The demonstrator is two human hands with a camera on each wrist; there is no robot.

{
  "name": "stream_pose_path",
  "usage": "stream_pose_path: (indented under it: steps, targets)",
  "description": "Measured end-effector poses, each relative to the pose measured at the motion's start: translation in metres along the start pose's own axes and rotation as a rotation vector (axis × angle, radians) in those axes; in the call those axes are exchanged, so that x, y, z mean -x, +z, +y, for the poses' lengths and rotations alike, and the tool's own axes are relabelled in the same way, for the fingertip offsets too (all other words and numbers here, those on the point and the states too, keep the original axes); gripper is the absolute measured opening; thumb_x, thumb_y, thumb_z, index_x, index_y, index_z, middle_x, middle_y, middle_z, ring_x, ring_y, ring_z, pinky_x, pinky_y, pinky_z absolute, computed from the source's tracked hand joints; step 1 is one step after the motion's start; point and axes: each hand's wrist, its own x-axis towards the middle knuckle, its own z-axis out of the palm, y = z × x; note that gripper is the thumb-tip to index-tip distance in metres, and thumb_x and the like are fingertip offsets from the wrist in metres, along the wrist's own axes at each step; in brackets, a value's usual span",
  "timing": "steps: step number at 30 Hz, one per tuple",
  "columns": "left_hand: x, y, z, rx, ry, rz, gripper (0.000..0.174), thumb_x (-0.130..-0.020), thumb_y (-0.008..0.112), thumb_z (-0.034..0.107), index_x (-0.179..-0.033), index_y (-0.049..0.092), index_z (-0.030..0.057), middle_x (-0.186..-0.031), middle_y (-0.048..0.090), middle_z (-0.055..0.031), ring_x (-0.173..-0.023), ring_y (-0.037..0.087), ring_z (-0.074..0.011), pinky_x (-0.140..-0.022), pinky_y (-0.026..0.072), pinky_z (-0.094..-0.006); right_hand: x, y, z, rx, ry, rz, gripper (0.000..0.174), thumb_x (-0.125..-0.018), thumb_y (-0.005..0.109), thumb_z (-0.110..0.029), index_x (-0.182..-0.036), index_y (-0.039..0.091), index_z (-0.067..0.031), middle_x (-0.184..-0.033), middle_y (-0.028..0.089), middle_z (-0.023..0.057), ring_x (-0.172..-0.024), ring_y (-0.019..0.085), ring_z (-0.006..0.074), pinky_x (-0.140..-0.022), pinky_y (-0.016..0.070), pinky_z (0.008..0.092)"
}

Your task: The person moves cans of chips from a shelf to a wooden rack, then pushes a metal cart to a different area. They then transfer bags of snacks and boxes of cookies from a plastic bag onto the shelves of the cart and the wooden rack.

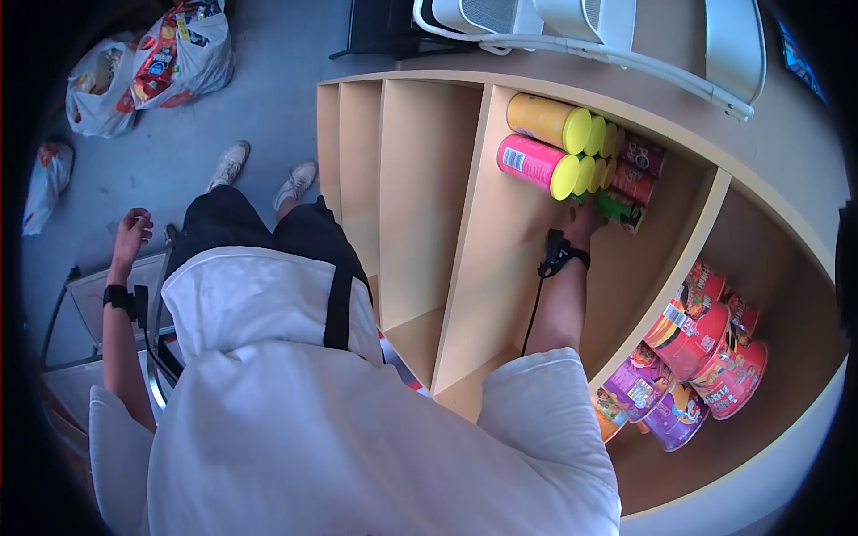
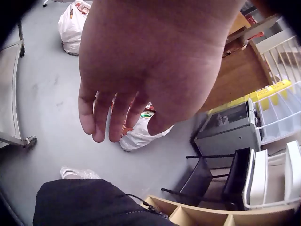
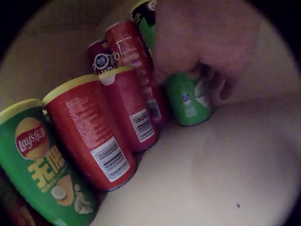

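Observation:
Inside the wooden shelf compartment, my right hand (image 1: 583, 225) reaches in among chip cans and grips a green chip can (image 3: 189, 106). In the right wrist view that can stands upright on the shelf board, with fingers on its far side and its upper part partly hidden by the hand. Beside it stand red cans (image 3: 96, 127) and a green Lay's can (image 3: 44, 165) with yellow lids. A yellow can (image 1: 541, 121) and a pink can (image 1: 532, 165) are at the front of the group. My left hand (image 1: 134, 234) hangs at my side, fingers loose, holding nothing.
The right-hand compartment holds stacked instant noodle tubs (image 1: 693, 335). A wooden divider (image 1: 661, 295) separates it from the chip cans. White plastic bags (image 1: 201, 76) of packaged snacks lie on the floor. A white rack (image 1: 617, 45) stands behind the shelf, and a metal cart (image 2: 10, 94) on the floor.

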Motion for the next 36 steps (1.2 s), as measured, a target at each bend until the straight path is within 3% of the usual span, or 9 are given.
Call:
stream_pose_path:
  steps: [9, 17, 20, 24, 28, 30, 31, 35, 36]
  targets:
    - [-0.008, 0.028, 0.028, -0.100, 0.033, -0.196, 0.017, -0.089, 0.048, 0.017, -0.101, 0.056, 0.0070, -0.084, 0.061, -0.0048, -0.068, 0.056, -0.0123, -0.059, 0.0456, -0.0266, 0.132, -0.048, 0.094, 0.227, -0.311, 0.128, 0.053, -0.078, 0.063, -0.004, -0.126, 0.039, 0.0000, -0.116, 0.054, 0.0101, -0.100, 0.053, 0.0169, -0.083, 0.0452, 0.0294]
    - [-0.084, 0.032, 0.091, -0.506, -0.036, -0.452, 0.035, -0.086, 0.053, 0.028, -0.114, 0.056, 0.0069, -0.098, 0.062, -0.0088, -0.080, 0.058, -0.0198, -0.065, 0.0451, -0.0299, 0.461, -0.126, 0.188, 0.282, 0.067, 0.560, 0.011, -0.084, 0.056, -0.004, -0.090, 0.065, -0.0053, -0.092, 0.065, 0.0056, -0.080, 0.060, 0.0132, -0.064, 0.0476, 0.0247]
    - [-0.156, 0.008, 0.085, -1.270, 0.579, -0.719, 0.034, -0.084, 0.054, 0.027, -0.113, 0.058, 0.0109, -0.105, 0.061, -0.0090, -0.096, 0.057, -0.0227, -0.072, 0.0469, -0.0415, 0.581, -0.169, 0.223, 0.343, 0.198, 0.826, 0.011, -0.082, 0.056, -0.001, -0.086, 0.065, -0.0040, -0.089, 0.066, 0.0066, -0.078, 0.061, 0.0155, -0.062, 0.0477, 0.0261]
    - [-0.178, 0.054, 0.104, -1.480, 0.570, -0.838, 0.031, -0.084, 0.051, 0.024, -0.111, 0.061, 0.0116, -0.109, 0.060, -0.0087, -0.097, 0.057, -0.0240, -0.075, 0.0459, -0.0469, 0.729, -0.208, 0.258, 0.279, 0.565, 1.072, 0.011, -0.081, 0.056, -0.001, -0.088, 0.064, -0.0008, -0.085, 0.065, 0.0084, -0.073, 0.060, 0.0169, -0.061, 0.0477, 0.0281]
    - [-0.181, 0.113, 0.089, -1.774, 1.536, -0.818, 0.027, -0.085, 0.049, 0.022, -0.102, 0.065, 0.0080, -0.107, 0.062, -0.0095, -0.094, 0.058, -0.0223, -0.073, 0.0471, -0.0351, 0.835, -0.240, 0.284, 0.394, 0.849, 1.288, 0.013, -0.079, 0.058, -0.002, -0.091, 0.063, 0.0017, -0.084, 0.064, 0.0098, -0.072, 0.058, 0.0190, -0.065, 0.0477, 0.0303]
    - [-0.126, 0.151, 0.079, -1.392, 0.802, -0.928, 0.025, -0.086, 0.052, 0.024, -0.102, 0.063, 0.0080, -0.102, 0.063, -0.0086, -0.088, 0.059, -0.0183, -0.070, 0.0455, -0.0299, 0.904, -0.262, 0.322, 0.535, 0.888, 1.313, 0.025, -0.076, 0.061, -0.004, -0.101, 0.059, 0.0015, -0.089, 0.063, 0.0106, -0.082, 0.059, 0.0218, -0.074, 0.0472, 0.0347]
    - [-0.151, 0.166, 0.067, -1.147, 0.067, -0.872, 0.024, -0.087, 0.052, 0.029, -0.099, 0.060, 0.0100, -0.092, 0.062, -0.0050, -0.075, 0.056, -0.0138, -0.065, 0.0435, -0.0283, 0.929, -0.278, 0.329, 0.542, 0.955, 1.348, 0.032, -0.075, 0.062, -0.004, -0.106, 0.055, 0.0021, -0.091, 0.063, 0.0121, -0.085, 0.059, 0.0233, -0.074, 0.0474, 0.0354]
    - [0.000, 0.205, 0.028, -1.215, 0.115, -0.813, 0.026, -0.083, 0.056, 0.035, -0.097, 0.058, 0.0138, -0.079, 0.059, 0.0008, -0.062, 0.049, -0.0097, -0.054, 0.0381, -0.0273, 1.003, -0.346, 0.343, 0.559, 0.853, 1.391, 0.063, -0.075, 0.063, -0.008, -0.130, 0.032, 0.0017, -0.109, 0.059, 0.0204, -0.093, 0.061, 0.0309, -0.081, 0.0487, 0.0377]
    - [0.004, 0.203, 0.016, -1.223, 0.116, -0.810, 0.026, -0.083, 0.056, 0.035, -0.097, 0.058, 0.0138, -0.079, 0.059, 0.0008, -0.062, 0.049, -0.0097, -0.054, 0.0381, -0.0273, 1.014, -0.367, 0.345, 0.717, 1.141, 1.239, 0.048, -0.079, 0.061, -0.013, -0.122, 0.044, 0.0022, -0.103, 0.061, 0.0206, -0.093, 0.061, 0.0308, -0.080, 0.0490, 0.0381]
